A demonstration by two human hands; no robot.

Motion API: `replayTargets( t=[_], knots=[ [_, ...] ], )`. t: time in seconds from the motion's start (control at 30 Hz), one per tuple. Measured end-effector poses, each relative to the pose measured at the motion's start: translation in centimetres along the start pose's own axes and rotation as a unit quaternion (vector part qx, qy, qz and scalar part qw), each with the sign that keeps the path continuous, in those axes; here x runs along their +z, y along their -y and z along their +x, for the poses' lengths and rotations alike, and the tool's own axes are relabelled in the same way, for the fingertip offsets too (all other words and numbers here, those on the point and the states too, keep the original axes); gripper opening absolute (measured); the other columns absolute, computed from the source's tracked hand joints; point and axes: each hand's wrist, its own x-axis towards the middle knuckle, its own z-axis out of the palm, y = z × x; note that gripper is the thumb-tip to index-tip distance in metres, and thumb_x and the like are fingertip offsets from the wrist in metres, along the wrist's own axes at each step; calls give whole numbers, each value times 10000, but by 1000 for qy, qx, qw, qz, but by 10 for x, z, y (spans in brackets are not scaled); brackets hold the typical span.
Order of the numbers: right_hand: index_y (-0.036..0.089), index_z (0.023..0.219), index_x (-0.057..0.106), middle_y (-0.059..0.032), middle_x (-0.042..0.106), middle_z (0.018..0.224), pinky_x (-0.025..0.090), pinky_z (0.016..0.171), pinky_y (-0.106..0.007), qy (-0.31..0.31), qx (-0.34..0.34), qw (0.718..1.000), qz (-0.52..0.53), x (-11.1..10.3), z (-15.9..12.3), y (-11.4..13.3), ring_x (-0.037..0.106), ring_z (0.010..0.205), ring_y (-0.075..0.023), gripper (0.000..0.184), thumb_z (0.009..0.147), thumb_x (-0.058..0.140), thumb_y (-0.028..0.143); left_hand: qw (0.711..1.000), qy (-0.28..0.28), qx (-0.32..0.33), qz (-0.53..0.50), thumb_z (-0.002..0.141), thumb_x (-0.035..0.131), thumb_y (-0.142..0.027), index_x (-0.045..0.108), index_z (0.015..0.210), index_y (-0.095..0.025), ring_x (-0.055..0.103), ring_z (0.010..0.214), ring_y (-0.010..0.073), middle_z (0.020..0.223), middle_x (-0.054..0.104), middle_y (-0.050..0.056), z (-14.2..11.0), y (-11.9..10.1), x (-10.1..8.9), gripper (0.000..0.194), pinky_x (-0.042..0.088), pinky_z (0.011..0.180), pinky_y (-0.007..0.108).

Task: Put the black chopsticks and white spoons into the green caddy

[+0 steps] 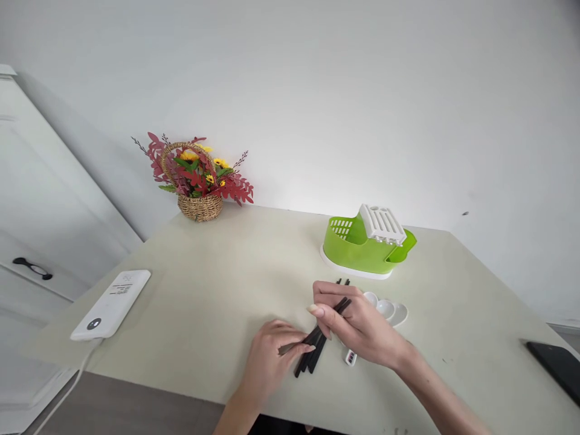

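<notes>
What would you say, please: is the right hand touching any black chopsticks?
Touching: the head view shows the right hand pinching black chopsticks, with no gap showing between them.

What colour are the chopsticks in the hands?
The chopsticks are black, as the head view shows.

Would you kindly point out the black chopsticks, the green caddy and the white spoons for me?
Black chopsticks [318, 353]: head view, on the lower shaft of one stick.
Green caddy [353, 257]: head view, on its front wall.
White spoons [385, 309]: head view, on the middle visible bowl.
</notes>
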Motion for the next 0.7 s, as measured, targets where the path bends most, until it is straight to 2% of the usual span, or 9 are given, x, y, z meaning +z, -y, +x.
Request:
replayTargets(
  t=[0.13, 0.3, 0.53, 0.7],
  knots=[
    [192, 641, 500, 41, 460, 760, 353, 618, -241, -6, -9, 1000, -24, 1, 1, -1, 410, 606, -74, 480, 1020, 574, 478, 999, 23, -25, -30, 945, 704, -362, 827, 876, -286, 702, 896, 213, 896, 804, -31, -1, 1, 0, 160, 553, 860, 341],
    [203, 704, 553, 40, 502, 777, 360, 593, -236, 15, -27, 998, -61, -2, -1, 7, 454, 611, -72, 392, 1020, 590, 432, 1000, -2, -28, -8, 957, 677, -350, 817, 924, -290, 698, 853, 219, 887, 795, -9, -2, 3, 1, 156, 567, 772, 346],
    [232, 893, 621, 26, 608, 806, 413, 615, -225, -54, -57, 987, -141, -14, -11, 25, 543, 688, -95, 181, 1033, 585, 341, 999, -29, -44, 13, 943, 687, -340, 808, 918, -277, 707, 845, 231, 873, 792, 2, -3, 2, 0, 138, 579, 798, 368],
    [241, 1003, 641, -2, 677, 907, 470, 679, -243, -59, -62, 984, -157, -15, -20, 33, 618, 762, -114, 126, 1053, 545, 305, 998, -41, -42, 28, 920, 722, -325, 807, 875, -283, 709, 791, 223, 829, 784, -4, -3, 3, 0, 104, 583, 787, 366]
  ],
)
